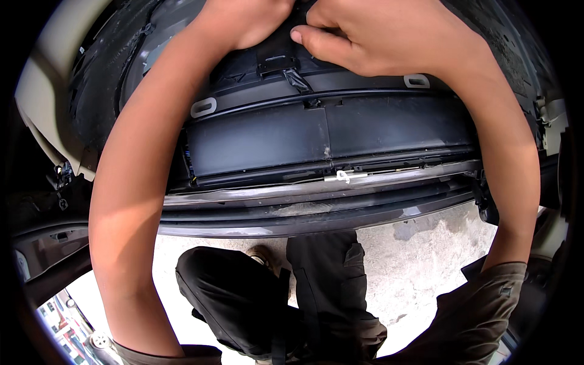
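Observation:
Both my arms reach far forward into the open rear of a car. At the top edge of the view, my left hand (258,21) is bent at the wrist, its fingers cut off by the frame. Close to its right, my right hand (371,36) is closed, with the thumb pointing left and the fingers curled; whatever they grip is out of sight. Just below the hands is a dark plastic latch-like piece (277,64) with a crumpled black strip (296,80) hanging from it. A black two-part panel (255,143) lies nearer to me.
The car's rear sill (292,226) runs across in front of my legs. A pale metal catch (344,176) sits at its middle. Oval metal loops (204,107) flank the panel. Beige trim (48,103) rises at the left. Pale concrete ground (420,255) lies below.

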Motion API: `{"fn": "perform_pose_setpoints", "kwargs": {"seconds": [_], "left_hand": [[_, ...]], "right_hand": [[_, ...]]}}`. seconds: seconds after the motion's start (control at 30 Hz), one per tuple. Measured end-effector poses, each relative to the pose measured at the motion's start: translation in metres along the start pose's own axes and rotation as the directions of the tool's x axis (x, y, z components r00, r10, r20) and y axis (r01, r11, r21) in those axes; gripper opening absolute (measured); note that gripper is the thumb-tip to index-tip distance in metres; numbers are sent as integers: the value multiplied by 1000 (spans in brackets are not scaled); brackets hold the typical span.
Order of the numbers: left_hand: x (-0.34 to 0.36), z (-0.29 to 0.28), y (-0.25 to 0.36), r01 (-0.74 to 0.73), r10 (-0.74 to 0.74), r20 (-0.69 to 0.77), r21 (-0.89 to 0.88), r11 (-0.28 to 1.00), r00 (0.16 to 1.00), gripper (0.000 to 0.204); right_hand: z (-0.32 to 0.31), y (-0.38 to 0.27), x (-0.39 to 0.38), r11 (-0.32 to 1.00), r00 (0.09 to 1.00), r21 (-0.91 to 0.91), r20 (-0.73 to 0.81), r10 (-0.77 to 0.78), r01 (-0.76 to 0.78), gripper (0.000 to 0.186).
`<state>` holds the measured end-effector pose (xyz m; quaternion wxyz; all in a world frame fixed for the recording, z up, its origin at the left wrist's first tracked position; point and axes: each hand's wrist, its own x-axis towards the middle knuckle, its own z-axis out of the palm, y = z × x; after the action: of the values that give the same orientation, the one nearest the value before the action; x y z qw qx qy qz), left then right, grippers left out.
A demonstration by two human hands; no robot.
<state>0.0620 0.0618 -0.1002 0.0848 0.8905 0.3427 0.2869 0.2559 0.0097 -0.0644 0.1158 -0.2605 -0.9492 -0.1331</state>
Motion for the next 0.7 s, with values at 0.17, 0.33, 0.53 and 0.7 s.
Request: {"fn": "perform_pose_setpoints", "kwargs": {"seconds": [0.17, 0.33, 0.53, 0.7], "left_hand": [[-1, -10, -1, 90, -91, 9, 107, 990, 996, 25], [-7, -11, 9, 128, -134, 21, 183, 975, 991, 25], [-7, -5, 9, 173, -164, -56, 309, 935, 985, 26], [-10, -3, 8, 215, -201, -83, 224, 951, 976, 26]], "right_hand": [[-12, -3, 7, 999, 997, -5, 56, 46, -46, 33], [-2, 2, -4, 976, 981, 144, -127, -145, 163, 26], [-6, -3, 2, 998, 993, 52, 113, -27, 22, 36], [-5, -12, -1, 994, 987, -35, 115, 109, -106, 46]]}}
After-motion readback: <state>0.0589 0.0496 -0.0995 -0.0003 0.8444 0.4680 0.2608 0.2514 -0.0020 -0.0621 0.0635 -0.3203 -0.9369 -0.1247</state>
